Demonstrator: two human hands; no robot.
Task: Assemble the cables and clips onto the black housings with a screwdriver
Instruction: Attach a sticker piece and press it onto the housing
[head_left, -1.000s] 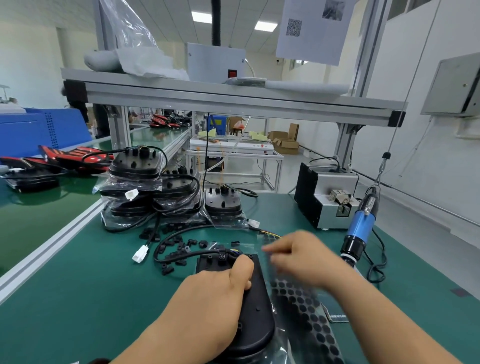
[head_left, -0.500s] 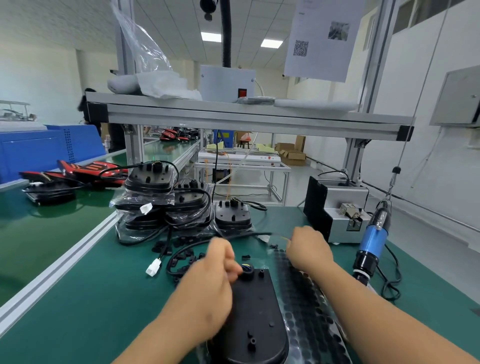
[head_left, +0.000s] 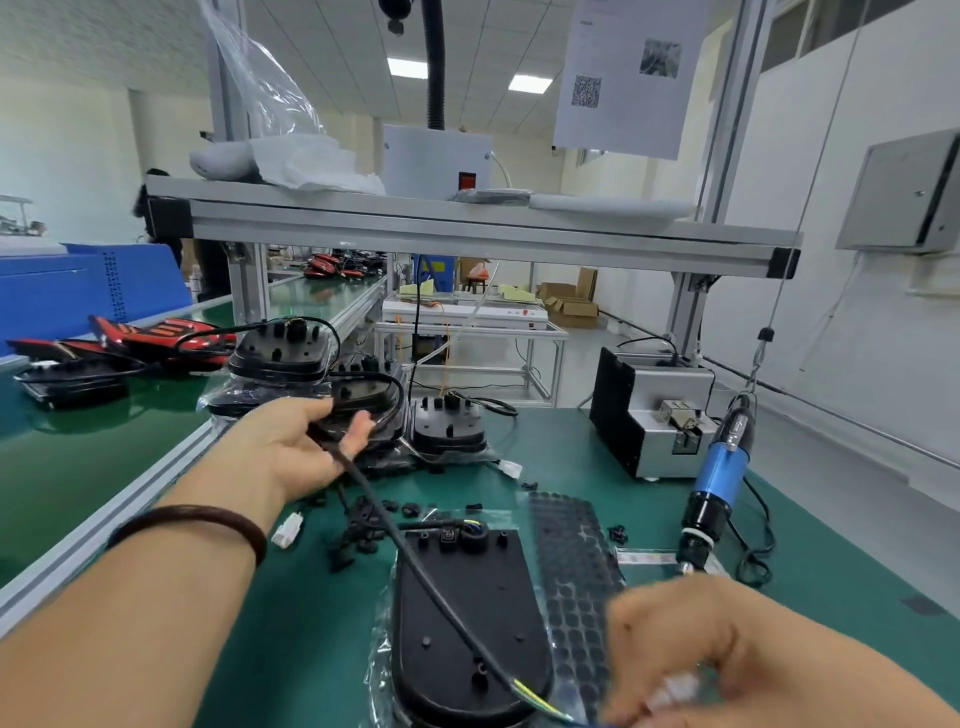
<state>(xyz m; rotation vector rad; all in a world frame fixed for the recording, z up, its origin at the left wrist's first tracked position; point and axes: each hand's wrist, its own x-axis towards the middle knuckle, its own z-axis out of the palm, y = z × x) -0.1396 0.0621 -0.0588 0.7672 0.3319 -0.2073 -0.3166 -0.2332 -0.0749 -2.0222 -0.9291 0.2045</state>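
A black housing (head_left: 467, 613) lies on plastic film at the bench's near middle. A black cable (head_left: 415, 561) runs diagonally across it. My left hand (head_left: 296, 447) holds the cable's far part, raised near the stacked housings (head_left: 311, 374). My right hand (head_left: 675, 654), blurred at the lower right, pinches the cable's near end, where coloured wires and a white connector show. Small black clips (head_left: 363, 525) are scattered on the green mat behind the housing. The blue electric screwdriver (head_left: 719, 478) hangs at the right, untouched.
A black perforated sheet (head_left: 571, 561) lies right of the housing. A grey screw feeder box (head_left: 649, 415) stands at the back right. A loose white connector (head_left: 288, 530) rests on the mat. Red and black parts (head_left: 130, 343) sit on the left conveyor.
My left hand left the housing and moved up and back, drawing the cable out. My right hand pulled back toward me at the lower right with the cable's end.
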